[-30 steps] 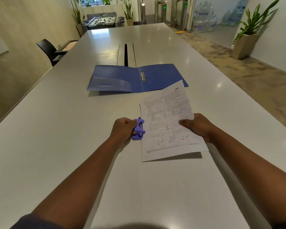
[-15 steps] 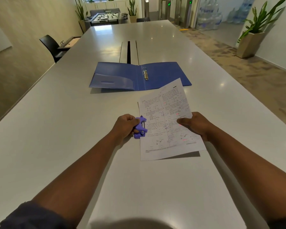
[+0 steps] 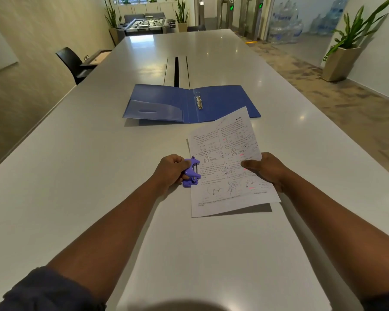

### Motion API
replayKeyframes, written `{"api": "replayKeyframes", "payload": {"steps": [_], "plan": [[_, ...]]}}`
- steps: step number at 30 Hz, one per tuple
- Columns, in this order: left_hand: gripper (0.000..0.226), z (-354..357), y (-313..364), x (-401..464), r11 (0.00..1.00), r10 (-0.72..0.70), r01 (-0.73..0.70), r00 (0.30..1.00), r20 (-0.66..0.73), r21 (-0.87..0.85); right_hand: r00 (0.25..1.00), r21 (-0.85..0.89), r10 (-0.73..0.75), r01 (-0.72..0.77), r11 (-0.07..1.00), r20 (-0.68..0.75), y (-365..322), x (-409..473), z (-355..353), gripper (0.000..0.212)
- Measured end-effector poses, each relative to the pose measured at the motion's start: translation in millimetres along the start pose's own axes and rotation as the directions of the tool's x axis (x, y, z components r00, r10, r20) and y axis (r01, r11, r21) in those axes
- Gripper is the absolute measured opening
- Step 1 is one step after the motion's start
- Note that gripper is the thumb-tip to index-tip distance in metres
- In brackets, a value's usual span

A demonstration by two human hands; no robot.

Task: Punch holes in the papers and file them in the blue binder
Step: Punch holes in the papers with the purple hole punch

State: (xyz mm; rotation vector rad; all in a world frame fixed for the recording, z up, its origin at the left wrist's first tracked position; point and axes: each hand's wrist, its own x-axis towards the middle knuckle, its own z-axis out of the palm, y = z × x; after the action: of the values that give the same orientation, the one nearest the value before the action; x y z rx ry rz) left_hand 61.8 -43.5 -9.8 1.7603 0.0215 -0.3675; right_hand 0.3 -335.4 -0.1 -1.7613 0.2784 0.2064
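A printed paper sheet point(image 3: 225, 167) hangs a little above the white table point(image 3: 76, 176), its near edge casting a shadow. My right hand point(image 3: 265, 169) pinches its right edge. My left hand point(image 3: 170, 170) grips a small purple hole punch point(image 3: 191, 172), whose jaws sit over the sheet's left edge. Beyond the paper the blue binder point(image 3: 162, 102) lies open and flat, its metal rings point(image 3: 199, 101) at the spine and a clear pocket on the left flap.
A cable slot point(image 3: 176, 70) runs down the table's middle behind the binder. A black chair point(image 3: 71, 61) stands at the left edge. A potted plant point(image 3: 344, 52) is on the floor at the right.
The paper and punch have lifted slightly off the table, with the punch tilted more upright in my left hand. The view has tipped up a little.
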Motion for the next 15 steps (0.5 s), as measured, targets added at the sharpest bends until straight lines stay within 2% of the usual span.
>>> {"api": "replayKeyframes", "payload": {"steps": [8, 15], "plan": [[0.016, 1.5, 2.5, -2.4, 1.000, 0.003, -0.003, 1.000, -0.006, -0.004, 1.000, -0.039, 0.016, -0.016, 0.999, 0.005, -1.1, 3.0, 0.1, 0.027], [0.019, 1.0, 1.7, -1.2, 1.000, 0.003, -0.003, 1.000, -0.006, 0.009, 0.999, 0.003, 0.033, -0.033, 0.999, 0.029, 0.8, 5.3, -0.4, 0.026]]}}
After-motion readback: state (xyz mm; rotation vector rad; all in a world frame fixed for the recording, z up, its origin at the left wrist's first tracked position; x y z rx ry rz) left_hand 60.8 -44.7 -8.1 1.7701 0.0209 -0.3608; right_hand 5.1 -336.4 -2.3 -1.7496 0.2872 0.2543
